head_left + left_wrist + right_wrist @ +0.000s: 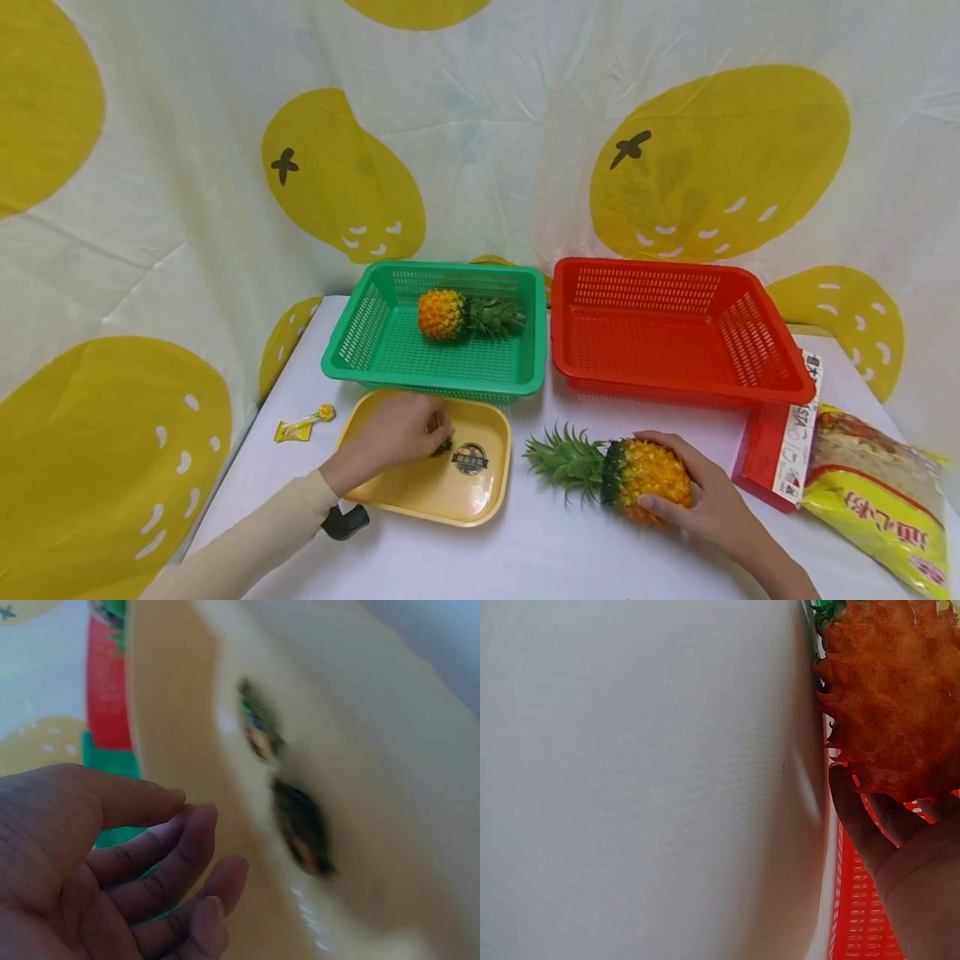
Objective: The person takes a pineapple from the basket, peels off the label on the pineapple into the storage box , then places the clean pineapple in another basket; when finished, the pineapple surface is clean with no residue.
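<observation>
My left hand (405,429) is over the shallow yellow tray (375,492), fingers loosely bent. In the left wrist view its thumb tip meets the index fingertip, with nothing visible between them. Two dark, blurred marks (301,825) show on the tray; from the head view one is a round printed logo (470,458). My right hand (705,496) grips a pineapple (651,479) by its base, thumb on the near side and fingers on the far side. The fruit lies sideways on the white table, its green crown (570,460) towards the tray.
Behind the tray, a green basket (435,385) contains another pineapple (442,315). Right of it stands a red basket (675,387), overlapping a red box (772,458) beside a yellow noodle bag (877,508). At left lie a lollipop (326,412) and a small yellow packet (292,432).
</observation>
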Demonstrator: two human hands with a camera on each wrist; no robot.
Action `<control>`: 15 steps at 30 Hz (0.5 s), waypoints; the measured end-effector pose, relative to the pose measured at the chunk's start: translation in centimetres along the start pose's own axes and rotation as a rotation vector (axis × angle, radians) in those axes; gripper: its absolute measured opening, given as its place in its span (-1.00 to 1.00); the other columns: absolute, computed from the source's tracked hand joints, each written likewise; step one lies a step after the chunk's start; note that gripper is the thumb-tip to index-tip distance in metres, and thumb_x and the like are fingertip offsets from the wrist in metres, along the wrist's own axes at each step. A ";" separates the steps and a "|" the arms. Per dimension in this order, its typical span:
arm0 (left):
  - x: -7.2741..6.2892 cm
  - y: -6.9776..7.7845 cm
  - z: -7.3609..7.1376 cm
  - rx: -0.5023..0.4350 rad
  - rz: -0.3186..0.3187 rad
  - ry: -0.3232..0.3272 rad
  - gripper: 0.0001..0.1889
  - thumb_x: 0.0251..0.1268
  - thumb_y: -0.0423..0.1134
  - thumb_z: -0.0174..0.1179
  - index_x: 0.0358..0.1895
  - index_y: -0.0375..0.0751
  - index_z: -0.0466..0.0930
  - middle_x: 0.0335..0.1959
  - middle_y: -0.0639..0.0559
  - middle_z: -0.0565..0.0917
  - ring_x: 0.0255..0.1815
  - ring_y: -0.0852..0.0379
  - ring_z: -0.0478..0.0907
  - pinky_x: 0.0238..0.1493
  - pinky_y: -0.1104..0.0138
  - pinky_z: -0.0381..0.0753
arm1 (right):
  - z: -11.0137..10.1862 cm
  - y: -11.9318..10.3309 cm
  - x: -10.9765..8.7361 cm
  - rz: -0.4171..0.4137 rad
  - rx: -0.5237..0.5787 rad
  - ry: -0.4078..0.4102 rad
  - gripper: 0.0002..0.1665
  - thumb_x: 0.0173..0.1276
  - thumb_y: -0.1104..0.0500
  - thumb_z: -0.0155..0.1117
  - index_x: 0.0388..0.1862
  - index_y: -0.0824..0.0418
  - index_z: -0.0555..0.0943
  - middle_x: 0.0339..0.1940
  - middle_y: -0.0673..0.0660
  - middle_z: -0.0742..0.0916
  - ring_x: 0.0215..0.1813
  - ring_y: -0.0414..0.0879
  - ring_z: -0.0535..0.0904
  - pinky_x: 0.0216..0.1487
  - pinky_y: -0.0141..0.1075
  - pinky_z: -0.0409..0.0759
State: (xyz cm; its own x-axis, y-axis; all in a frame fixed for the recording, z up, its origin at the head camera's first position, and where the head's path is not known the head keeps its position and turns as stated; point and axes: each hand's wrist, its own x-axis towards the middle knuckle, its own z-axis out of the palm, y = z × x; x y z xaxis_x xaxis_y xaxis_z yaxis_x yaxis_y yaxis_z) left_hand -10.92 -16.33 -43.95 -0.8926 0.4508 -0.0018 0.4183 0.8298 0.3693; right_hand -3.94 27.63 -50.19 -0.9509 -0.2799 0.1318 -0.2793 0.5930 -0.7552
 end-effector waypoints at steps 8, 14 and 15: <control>1.4 4.4 -0.9 -0.077 0.167 0.022 -0.87 0.47 -0.11 0.39 -0.31 0.08 0.68 -0.42 0.33 0.62 -0.38 0.25 0.57 -0.34 0.32 0.54 | 0.1 0.3 0.1 -0.017 0.002 0.008 -0.05 0.24 0.05 0.66 0.57 -0.10 0.43 0.33 -0.11 0.61 0.12 -0.19 0.53 0.03 -0.22 0.63; 2.5 6.5 -1.2 -0.106 0.229 0.011 -0.91 0.49 -0.14 0.36 -0.26 0.07 0.72 -0.40 0.33 0.66 -0.33 0.20 0.64 -0.32 0.35 0.54 | 0.1 0.4 0.1 -0.005 -0.003 0.004 -0.06 0.25 0.04 0.65 0.57 -0.06 0.43 0.33 -0.12 0.61 0.12 -0.18 0.53 0.04 -0.21 0.63; 2.6 6.7 -1.3 -0.111 0.237 0.008 -0.92 0.48 -0.15 0.37 -0.26 0.06 0.72 -0.40 0.32 0.66 -0.33 0.19 0.64 -0.33 0.35 0.54 | 0.1 0.4 0.1 0.001 -0.008 0.004 -0.06 0.25 0.03 0.65 0.57 -0.06 0.43 0.33 -0.12 0.61 0.12 -0.19 0.53 0.03 -0.21 0.63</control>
State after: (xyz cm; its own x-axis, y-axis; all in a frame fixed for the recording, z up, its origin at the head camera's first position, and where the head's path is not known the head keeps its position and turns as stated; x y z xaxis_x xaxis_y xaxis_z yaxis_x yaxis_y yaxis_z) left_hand -10.63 -10.02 -40.29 -0.7733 0.6254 0.1043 0.5954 0.6597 0.4586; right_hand -4.09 27.78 -50.54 -0.9517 -0.2762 0.1341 -0.2796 0.5990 -0.7504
